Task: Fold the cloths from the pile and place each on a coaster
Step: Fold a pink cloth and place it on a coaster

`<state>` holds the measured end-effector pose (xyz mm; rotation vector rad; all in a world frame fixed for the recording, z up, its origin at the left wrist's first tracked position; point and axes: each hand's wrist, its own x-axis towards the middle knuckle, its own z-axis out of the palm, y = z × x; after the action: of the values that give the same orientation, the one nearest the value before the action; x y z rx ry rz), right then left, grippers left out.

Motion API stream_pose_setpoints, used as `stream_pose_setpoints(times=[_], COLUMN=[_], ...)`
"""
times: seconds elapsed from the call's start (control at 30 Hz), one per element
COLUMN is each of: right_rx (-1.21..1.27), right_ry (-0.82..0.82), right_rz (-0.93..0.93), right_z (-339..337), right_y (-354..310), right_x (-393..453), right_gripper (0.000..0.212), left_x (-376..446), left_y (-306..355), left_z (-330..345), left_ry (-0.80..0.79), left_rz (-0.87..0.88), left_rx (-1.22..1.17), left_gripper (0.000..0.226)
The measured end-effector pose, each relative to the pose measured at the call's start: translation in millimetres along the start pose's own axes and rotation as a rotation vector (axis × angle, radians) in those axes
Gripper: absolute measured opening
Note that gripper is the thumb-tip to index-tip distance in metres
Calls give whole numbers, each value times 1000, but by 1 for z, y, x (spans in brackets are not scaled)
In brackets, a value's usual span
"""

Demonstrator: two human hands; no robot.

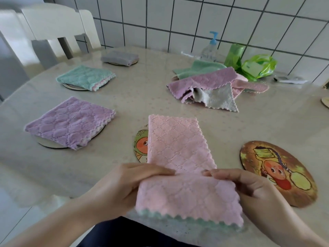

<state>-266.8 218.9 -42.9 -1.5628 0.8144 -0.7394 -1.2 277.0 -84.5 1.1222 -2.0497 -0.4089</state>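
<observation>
Home kitchen: tiled wall [178,24], dining table [142,93], soap dispenser [211,47].

We see a pink quilted cloth [178,150] with a green underside draped over the table edge, covering part of a cartoon coaster [140,143]. Three folded cloths — purple [69,122], teal [85,77], grey [119,57] — each sit on a coaster. The unfolded pile [213,82] lies beyond; another printed coaster [279,173] stays bare.

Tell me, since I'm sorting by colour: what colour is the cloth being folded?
Pink cloth, quilted in diamonds, with a mint-green scalloped underside edge; head view.
</observation>
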Motion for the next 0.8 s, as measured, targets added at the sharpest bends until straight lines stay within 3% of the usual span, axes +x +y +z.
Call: stream_pose_setpoints(times=[0.1,0.13,0.23,0.3,0.4,0.47,0.53,0.63,0.8], right_rx=[-214,-274,-371,-404,-437,-468,-483,-529,-590], right_ry=[113,139,209,248,241,235,235,193,148], right_rz=[-33,-64,-119,-103,-40,0,35,89,119], right_z=[0,1,-2,-7,-11,-13,-14,-15,-19], right_y=[-5,-7,-8,-6,-5,1,6,13,16], right_x=[10,14,32,51,84,105,121,134,137], right_gripper=[50,49,22,21,16,21,12,7,41], left_x=[11,13,29,40,59,67,72,78,77], left_y=[-17,-21,-5,-2,-23,-33,-38,-46,-49], left_z=[-1,-1,0,-6,-12,-16,-18,-19,-20], left_ry=[52,80,294,363,320,284,226,141,98], left_rz=[-297,-370,-349,-323,-418,-495,-528,-621,-580], left_rx=[-109,-140,-153,-101,-148,-3,150,167,172], left_gripper=[35,30,18,10,49,73,87,100,87])
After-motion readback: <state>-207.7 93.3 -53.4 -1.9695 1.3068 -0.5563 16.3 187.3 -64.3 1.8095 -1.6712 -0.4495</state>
